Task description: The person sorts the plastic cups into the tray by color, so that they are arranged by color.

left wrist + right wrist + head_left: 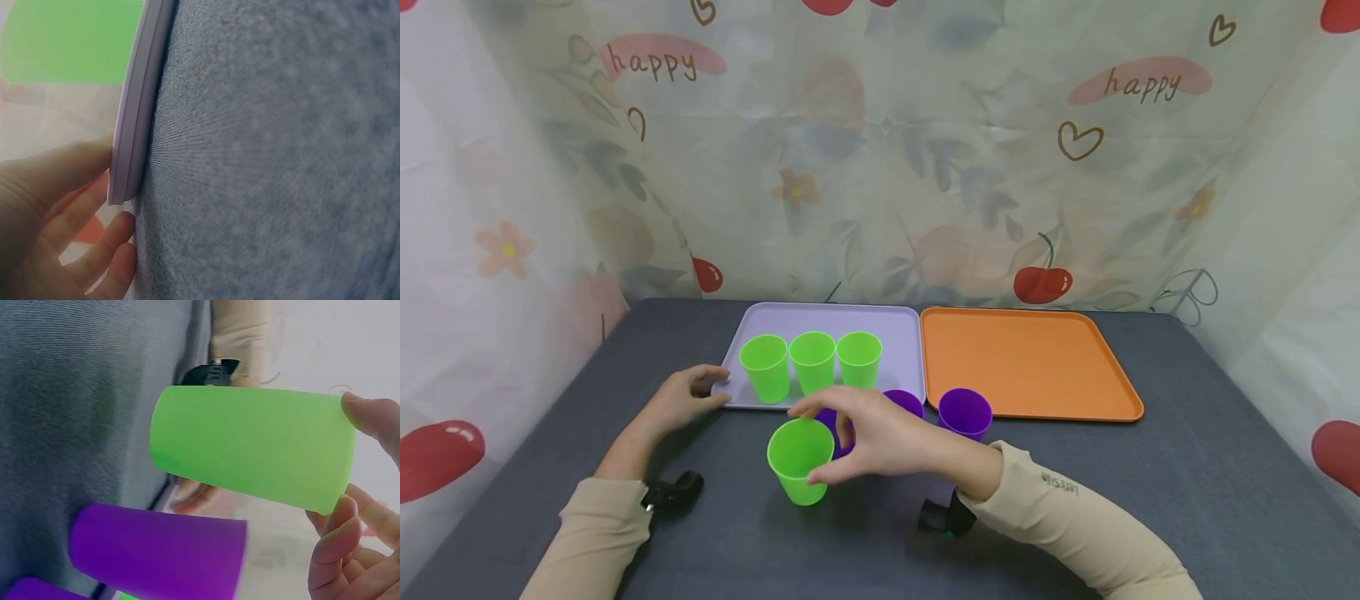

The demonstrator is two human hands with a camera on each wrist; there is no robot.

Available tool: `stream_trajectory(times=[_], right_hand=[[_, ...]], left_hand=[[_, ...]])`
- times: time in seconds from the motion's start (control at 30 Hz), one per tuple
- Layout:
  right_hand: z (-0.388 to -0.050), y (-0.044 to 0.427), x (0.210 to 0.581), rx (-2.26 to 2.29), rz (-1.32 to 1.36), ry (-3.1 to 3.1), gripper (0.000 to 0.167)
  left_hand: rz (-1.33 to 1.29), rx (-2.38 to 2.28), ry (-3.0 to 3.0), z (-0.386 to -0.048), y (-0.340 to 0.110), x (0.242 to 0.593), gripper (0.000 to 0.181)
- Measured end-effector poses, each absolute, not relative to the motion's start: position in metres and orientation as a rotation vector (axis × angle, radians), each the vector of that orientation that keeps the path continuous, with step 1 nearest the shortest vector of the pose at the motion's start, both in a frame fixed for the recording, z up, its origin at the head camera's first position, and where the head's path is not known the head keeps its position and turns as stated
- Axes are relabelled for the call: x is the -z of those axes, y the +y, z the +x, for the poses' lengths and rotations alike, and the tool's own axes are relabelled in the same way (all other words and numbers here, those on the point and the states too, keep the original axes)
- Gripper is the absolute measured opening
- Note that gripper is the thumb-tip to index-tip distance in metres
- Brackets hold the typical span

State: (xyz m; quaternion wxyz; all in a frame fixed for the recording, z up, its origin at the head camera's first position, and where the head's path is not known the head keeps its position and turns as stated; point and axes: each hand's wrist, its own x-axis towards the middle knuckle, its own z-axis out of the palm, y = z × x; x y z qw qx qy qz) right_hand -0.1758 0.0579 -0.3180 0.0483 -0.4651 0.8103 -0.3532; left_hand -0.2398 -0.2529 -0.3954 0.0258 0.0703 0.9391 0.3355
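Observation:
My right hand (880, 433) pinches a green cup (797, 467) by its rim, thumb on the near side and fingers at the far side. The right wrist view shows this cup raised off the table, its base over the cloth. My left hand (681, 400) rests at the near left corner of the lilac tray (898, 333), thumb and fingers touching its rim. Inside that tray, three green cups stand in a row: left (765, 371), middle (812, 362) and right (860, 361). Purple cups (965, 414) stand before the trays, two partly hidden by my right hand.
An orange tray (1022, 358) lies against the lilac tray's right side. Dark grey cloth covers the table (737, 542). Behind and at both sides hangs a printed curtain (880, 167). One purple cup (156, 550) is close beside the held cup in the right wrist view.

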Motion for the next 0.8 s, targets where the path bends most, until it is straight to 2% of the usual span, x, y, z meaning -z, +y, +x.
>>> stream_trajectory(times=[0.37,0.8], right_hand=[[-0.178,0.068,0.299,1.191,-1.515,2.475,0.056],[-0.179,0.077,0.277,1.241,-1.505,2.469,0.056]], left_hand=[[0.226,-1.028,2.920,-0.242,-0.254,0.397,0.044],[0.245,-1.051,2.927,-0.241,-0.254,0.398,0.042]])
